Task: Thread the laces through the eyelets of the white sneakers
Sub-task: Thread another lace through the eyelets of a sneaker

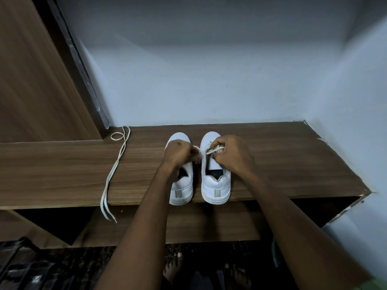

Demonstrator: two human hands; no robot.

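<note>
working the first lace (pixel 215 149) into the right sneaker (pixel 214 166), i pinch it with left hand (pixel 178 152) and right hand (pixel 229 152); spare lace (pixel 114 170) at nine o'clock, left sneaker (pixel 182 185) unlaced.

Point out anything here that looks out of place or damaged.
The loose white shoelace left of the white sneakers trails over the wooden shelf front edge, its tips dangling. The shelf's right front corner looks chipped.
</note>
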